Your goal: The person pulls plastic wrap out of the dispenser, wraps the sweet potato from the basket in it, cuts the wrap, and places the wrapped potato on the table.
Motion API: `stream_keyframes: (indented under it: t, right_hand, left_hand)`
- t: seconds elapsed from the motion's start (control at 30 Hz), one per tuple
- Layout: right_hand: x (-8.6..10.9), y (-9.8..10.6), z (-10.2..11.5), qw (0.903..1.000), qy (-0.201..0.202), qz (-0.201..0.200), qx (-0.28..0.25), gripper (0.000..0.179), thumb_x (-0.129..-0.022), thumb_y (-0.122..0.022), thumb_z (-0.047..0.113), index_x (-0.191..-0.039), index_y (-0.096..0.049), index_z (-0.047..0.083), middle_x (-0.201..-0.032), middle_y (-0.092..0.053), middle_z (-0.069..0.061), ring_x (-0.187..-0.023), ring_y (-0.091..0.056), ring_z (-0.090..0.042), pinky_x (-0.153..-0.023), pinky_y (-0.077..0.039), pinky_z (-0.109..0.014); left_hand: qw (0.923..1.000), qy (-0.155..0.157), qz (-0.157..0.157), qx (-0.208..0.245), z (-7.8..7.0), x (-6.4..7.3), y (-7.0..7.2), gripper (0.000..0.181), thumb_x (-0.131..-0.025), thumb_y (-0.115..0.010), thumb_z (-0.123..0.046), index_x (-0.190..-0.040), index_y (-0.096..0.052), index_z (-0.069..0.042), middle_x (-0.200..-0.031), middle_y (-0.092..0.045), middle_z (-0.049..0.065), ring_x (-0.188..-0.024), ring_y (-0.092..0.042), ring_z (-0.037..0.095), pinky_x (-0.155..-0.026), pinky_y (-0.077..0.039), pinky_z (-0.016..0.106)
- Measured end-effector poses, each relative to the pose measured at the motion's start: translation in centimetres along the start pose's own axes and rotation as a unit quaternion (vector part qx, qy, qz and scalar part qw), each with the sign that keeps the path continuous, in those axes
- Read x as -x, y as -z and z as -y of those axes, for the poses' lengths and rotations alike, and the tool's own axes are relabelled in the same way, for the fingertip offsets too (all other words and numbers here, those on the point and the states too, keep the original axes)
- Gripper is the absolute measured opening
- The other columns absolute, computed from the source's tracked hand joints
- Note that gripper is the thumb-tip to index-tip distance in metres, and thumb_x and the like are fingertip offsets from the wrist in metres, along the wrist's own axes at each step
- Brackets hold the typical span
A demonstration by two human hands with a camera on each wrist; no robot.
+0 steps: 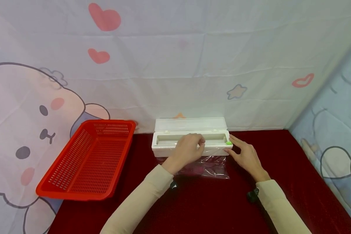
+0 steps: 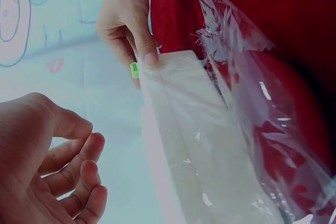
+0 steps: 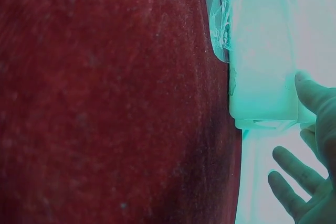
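A long white cling film dispenser stands on the red cloth with its lid raised at the back. Clear cling film comes over its front and lies crumpled on the cloth. My left hand hovers over the middle of the dispenser, fingers loosely curled and thumb near the index fingertip, with nothing seen between them. At the right end my right hand grips the dispenser, thumb on its front face and fingers at the far side. Close by those fingers sits the green slide cutter.
To the left is a red plastic basket with slotted sides. A printed curtain hangs right behind the dispenser and along both sides. Dark red cloth covers the table.
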State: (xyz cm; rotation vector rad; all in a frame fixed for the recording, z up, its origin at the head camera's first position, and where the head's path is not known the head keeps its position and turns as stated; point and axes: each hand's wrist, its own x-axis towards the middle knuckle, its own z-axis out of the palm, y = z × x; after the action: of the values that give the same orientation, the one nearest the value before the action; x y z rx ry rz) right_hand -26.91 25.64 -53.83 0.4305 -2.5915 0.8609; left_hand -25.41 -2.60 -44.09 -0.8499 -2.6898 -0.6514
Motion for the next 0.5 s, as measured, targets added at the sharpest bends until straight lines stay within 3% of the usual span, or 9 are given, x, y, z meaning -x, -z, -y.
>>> stream_keyframes:
  t: [0.2, 0.5]
  right_hand:
    - [0.1, 0.0, 0.1, 1.0, -0.001, -0.008, -0.002, 0.062, -0.092, -0.086, 0.025, -0.147, -0.064, 0.006, -0.151, -0.062, -0.012, -0.132, -0.064, -0.043, -0.101, -0.055, -0.061]
    - [-0.1, 0.1, 0.1, 0.9999, 0.007, -0.015, 0.001, 0.06, -0.093, -0.085, 0.026, -0.146, -0.065, 0.007, -0.149, -0.064, -0.013, -0.123, -0.069, -0.042, -0.093, -0.058, -0.059]
  left_hand:
    - [1.0, 0.003, 0.005, -0.002, -0.5, -1.4, -0.7, 0.016, -0.099, -0.066, -0.014, -0.108, -0.079, -0.011, -0.097, -0.079, -0.002, -0.094, -0.074, 0.018, -0.082, -0.059, 0.032]
    - [0.9996, -0.026, 0.005, -0.005, -1.0, -3.4, -1.8, 0.017, -0.101, -0.065, -0.014, -0.111, -0.078, -0.009, -0.1, -0.08, 0.001, -0.094, -0.075, 0.017, -0.086, -0.059, 0.032]
